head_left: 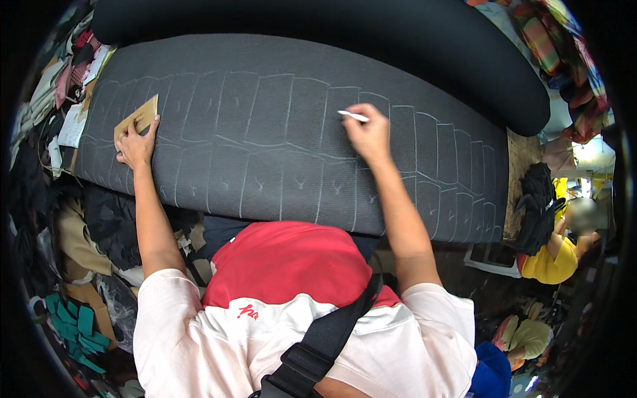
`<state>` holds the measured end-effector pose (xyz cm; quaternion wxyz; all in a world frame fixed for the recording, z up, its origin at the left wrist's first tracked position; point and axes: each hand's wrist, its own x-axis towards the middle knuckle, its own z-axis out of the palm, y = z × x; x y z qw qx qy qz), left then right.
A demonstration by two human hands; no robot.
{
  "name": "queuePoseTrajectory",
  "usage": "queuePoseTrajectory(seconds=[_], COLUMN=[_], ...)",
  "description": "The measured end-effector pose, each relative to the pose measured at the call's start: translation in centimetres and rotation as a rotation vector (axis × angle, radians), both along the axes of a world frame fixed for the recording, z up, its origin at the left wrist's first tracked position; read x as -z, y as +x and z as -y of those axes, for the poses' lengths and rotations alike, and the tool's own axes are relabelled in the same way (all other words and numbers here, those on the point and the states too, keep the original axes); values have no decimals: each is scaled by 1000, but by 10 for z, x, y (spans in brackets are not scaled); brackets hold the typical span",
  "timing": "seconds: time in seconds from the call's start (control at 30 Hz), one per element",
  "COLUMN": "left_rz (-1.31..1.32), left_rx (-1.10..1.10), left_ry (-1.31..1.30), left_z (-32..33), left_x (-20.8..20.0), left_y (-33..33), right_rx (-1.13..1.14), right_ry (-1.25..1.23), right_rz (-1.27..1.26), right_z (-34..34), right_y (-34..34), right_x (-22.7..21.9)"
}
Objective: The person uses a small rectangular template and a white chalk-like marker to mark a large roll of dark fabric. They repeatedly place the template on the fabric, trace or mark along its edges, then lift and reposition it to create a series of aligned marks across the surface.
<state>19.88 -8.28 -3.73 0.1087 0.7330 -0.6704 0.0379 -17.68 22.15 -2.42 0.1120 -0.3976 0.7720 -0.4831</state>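
Observation:
A dark grey ribbed fabric (279,56) lies spread before me, covered with white outlines of panel shapes in two rows. Over at its left end, my left hand (137,144) holds a tan cardboard template (147,110), thumb and fingers spread across it. My right hand (369,134) pinches a slim white marking pen (353,116) right of the middle. The pen points left, above the drawn upper row; whether its tip touches the cloth I cannot tell. Small white marks sit inside many of the outlines.
A thick black fabric roll (318,23) runs along the far edge. Scrap cloth (79,239) and teal pieces (76,328) are heaped at left. At right are a bare wooden table end (521,166), folded black fabric (536,202), a white frame (494,262) and a person in yellow (554,262).

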Motion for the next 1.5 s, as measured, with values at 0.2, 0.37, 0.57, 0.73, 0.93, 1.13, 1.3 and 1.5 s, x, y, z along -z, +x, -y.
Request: queuePoseTrajectory(seconds=[0.2,0.37,0.57,0.73,0.93,1.13,1.3,1.5], left_rz=[-81,-95,-60,-90,-101,-117,-104,-113], left_rx=[3,-1,1,7,8,-1,-16,-22], left_ry=[10,15,-17,-8,-14,-8,-21,-37], left_z=[3,3,6,8,8,5,4,5], left_x=[4,5,8,11,10,7,5,8], left_y=[0,0,2,4,3,3,1,2], right_rx=[-179,-106,-127,-116,-111,-116,-115,-101], right_ry=[-155,-86,-121,-149,-145,-173,-194,-199], right_rz=[-530,-612,-577,-556,-545,-522,-499,-467], right_z=[51,34,32,31,31,31,31,30], right_y=[87,101,98,98,97,97,96,94], right_x=[-3,19,29,29,29,30,30,29])
